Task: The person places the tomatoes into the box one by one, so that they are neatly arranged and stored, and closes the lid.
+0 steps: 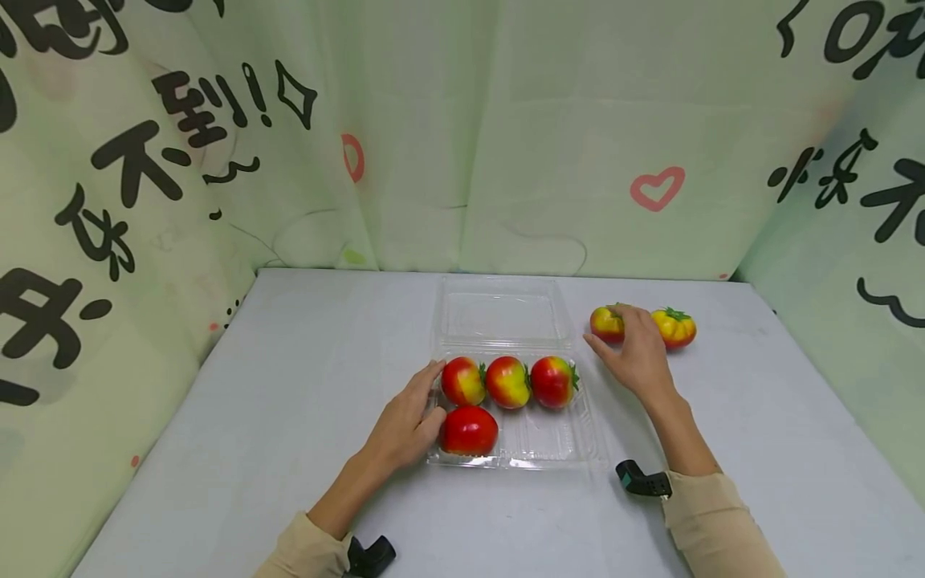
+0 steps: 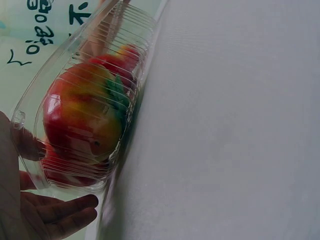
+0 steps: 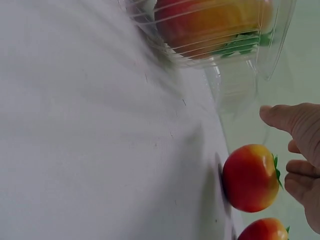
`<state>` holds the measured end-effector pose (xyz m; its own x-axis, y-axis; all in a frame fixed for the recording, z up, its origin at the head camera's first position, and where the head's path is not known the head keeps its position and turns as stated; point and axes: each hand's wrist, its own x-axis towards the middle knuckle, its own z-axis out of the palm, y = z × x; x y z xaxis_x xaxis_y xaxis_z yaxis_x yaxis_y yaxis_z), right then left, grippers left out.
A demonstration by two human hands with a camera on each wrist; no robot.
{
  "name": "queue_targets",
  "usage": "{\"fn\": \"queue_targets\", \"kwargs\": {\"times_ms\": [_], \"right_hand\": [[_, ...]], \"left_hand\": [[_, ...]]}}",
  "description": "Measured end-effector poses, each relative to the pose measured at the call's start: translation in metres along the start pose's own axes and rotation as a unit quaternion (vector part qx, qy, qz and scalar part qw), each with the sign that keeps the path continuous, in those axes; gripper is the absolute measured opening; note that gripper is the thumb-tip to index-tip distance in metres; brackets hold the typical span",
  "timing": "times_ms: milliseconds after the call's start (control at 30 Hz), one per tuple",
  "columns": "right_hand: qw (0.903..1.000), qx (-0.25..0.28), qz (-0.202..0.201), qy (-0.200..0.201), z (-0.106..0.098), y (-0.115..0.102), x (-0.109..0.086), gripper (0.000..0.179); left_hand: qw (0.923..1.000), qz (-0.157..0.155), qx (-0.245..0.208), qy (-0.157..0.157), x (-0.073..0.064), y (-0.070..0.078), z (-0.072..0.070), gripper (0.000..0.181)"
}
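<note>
A clear plastic clamshell container (image 1: 538, 437) lies with its lid (image 1: 502, 313) folded back. Inside it are three red-yellow tomatoes (image 1: 508, 382) in the far row and a redder tomato (image 1: 470, 431) at the near left. My left hand (image 1: 405, 421) holds the container's left side, thumb over the rim and fingers along the outside wall. Right of the container, my right hand (image 1: 636, 353) hovers with thumb and fingers apart above a loose tomato (image 3: 251, 177), partly hiding it in the head view. Another loose tomato (image 1: 674, 327), ribbed and yellow-red, sits just right of that hand.
Everything stands on a white-covered table (image 1: 311, 345). A pale green curtain (image 1: 564, 144) with black writing and red hearts hangs behind it and on both sides. Dark wrist devices (image 1: 643, 480) are strapped at both sleeves.
</note>
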<state>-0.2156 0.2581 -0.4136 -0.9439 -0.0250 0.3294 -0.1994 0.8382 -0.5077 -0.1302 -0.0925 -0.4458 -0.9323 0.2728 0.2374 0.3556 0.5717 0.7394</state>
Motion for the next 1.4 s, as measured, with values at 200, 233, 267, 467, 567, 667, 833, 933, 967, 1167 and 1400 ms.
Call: {"fn": "queue_targets", "kwargs": {"times_ms": [200,233,267,467,567,667,833,933,967,1167,1400], "right_hand": [[0.9997,-0.005,0.018,-0.016,-0.001,0.005,0.007,0.060],[0.9996,-0.006,0.019,-0.017,-0.001,0.005,0.008,0.061],[0.9996,-0.006,0.021,-0.020,-0.001,0.006,0.009,0.061],[0.9990,-0.014,0.031,-0.029,0.000,0.009,0.016,0.064],[0.9984,-0.020,0.039,-0.035,0.001,0.011,0.019,0.065],[0.9979,-0.027,0.043,-0.040,0.002,0.013,0.021,0.066],[0.9977,-0.034,0.043,-0.039,0.003,0.018,0.021,0.065],[0.9977,-0.037,0.042,-0.039,0.003,0.019,0.021,0.064],[0.9976,-0.037,0.043,-0.039,0.003,0.019,0.020,0.064],[0.9973,-0.046,0.046,-0.034,0.004,0.019,0.019,0.062],[0.9975,-0.052,0.042,-0.023,0.004,0.019,0.018,0.059]], "left_hand": [[1.0000,-0.003,0.005,-0.001,0.000,0.000,0.000,0.069],[1.0000,-0.003,0.005,-0.001,0.000,0.000,0.000,0.069],[1.0000,-0.003,0.005,-0.001,0.000,0.000,0.000,0.069],[1.0000,-0.001,0.004,0.000,0.000,0.000,0.001,0.069],[1.0000,-0.001,0.003,0.001,0.000,0.000,0.001,0.069],[1.0000,-0.002,0.003,0.002,0.000,0.000,0.001,0.068],[1.0000,-0.004,0.005,0.000,0.000,0.000,0.001,0.068],[1.0000,-0.001,0.006,0.001,0.000,-0.001,0.001,0.068],[1.0000,-0.001,0.006,0.001,0.000,0.000,0.000,0.068],[1.0000,0.002,0.007,-0.001,0.000,-0.001,0.000,0.067],[1.0000,0.002,0.005,-0.002,0.000,-0.001,0.000,0.068]]}}
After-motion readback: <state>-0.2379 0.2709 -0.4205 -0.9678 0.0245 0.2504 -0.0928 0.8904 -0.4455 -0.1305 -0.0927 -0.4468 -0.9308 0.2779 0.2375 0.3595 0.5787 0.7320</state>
